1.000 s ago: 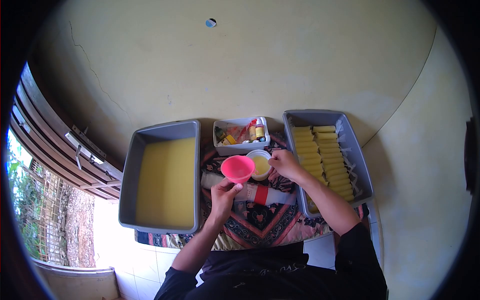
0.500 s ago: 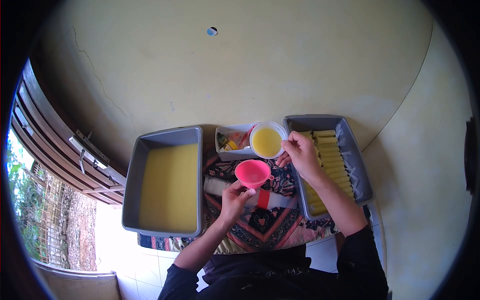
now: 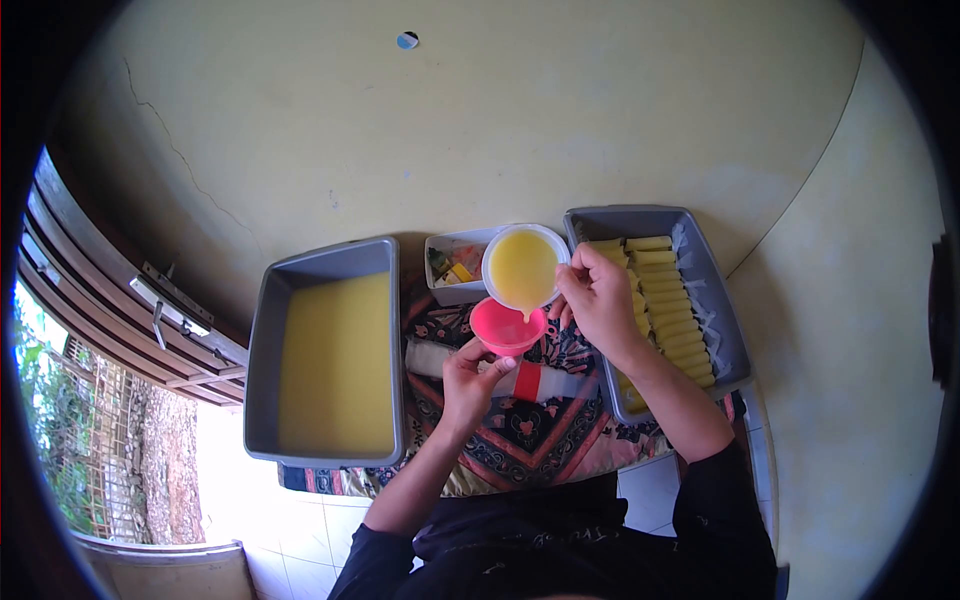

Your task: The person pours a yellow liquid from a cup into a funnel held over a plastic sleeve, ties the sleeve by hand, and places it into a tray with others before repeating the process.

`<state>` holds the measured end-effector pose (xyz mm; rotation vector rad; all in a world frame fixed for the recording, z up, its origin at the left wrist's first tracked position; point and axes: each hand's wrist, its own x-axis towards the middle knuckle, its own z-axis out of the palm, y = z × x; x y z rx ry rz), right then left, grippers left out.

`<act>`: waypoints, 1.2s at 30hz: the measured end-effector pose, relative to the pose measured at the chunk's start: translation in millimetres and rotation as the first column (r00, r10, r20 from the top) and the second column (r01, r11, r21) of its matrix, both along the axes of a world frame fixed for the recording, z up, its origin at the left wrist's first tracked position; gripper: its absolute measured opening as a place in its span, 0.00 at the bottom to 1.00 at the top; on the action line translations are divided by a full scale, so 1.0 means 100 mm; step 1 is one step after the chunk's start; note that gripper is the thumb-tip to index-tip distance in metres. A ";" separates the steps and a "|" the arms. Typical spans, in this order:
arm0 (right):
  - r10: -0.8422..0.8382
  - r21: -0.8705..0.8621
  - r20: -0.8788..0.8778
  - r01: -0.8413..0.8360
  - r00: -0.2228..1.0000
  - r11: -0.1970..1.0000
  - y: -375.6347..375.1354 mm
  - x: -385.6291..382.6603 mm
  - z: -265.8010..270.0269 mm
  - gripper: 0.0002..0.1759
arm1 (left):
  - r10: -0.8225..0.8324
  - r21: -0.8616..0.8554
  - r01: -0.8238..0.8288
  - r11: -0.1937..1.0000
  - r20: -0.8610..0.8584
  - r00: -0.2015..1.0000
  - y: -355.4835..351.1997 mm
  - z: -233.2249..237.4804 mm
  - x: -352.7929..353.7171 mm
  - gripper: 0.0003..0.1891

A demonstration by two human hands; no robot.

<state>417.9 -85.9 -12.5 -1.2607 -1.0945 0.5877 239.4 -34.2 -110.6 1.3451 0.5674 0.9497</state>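
My left hand (image 3: 468, 388) is closed around the lower part of a pink funnel (image 3: 490, 326), its wide mouth facing up. In my right hand (image 3: 600, 305), thumb and fingers pinch the edge of a round, pale plastic cup (image 3: 488, 284). That cup tilts over the funnel, and yellow liquid (image 3: 524, 265) runs from its lip into the mouth. Whatever is under the funnel's spout is hidden by my left hand. Below the hands, a bundle of clear plastic bags with a red band (image 3: 527, 381) lies on a patterned cloth (image 3: 530, 440).
A large grey tub (image 3: 397, 360) of yellow liquid stands on the left. The grey tub (image 3: 728, 315) on the right holds rows of filled yellow tubes (image 3: 685, 338). Behind the cup sits a small white box (image 3: 458, 295) with packets inside. A wall rises at the back.
My right hand has tipped the cup toward the funnel, and liquid now flows from its lip. The funnel stays in my left hand. The view has shifted slightly.
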 end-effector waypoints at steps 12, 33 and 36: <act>-0.071 0.054 0.121 0.065 0.990 0.996 0.03 -0.06 0.05 0.14 | -0.038 -0.034 0.040 0.999 0.047 0.998 0.00 0.00 0.05 0.11; -0.010 0.083 0.007 0.010 1.000 0.997 0.13 -0.06 0.41 0.13 | -0.057 -0.085 0.065 0.994 0.093 0.994 0.05 0.35 -0.02 0.12; 0.001 0.071 -0.023 0.001 1.000 0.997 0.15 -0.05 0.47 0.13 | -0.046 -0.077 0.054 0.996 0.107 0.993 0.06 0.37 -0.01 0.13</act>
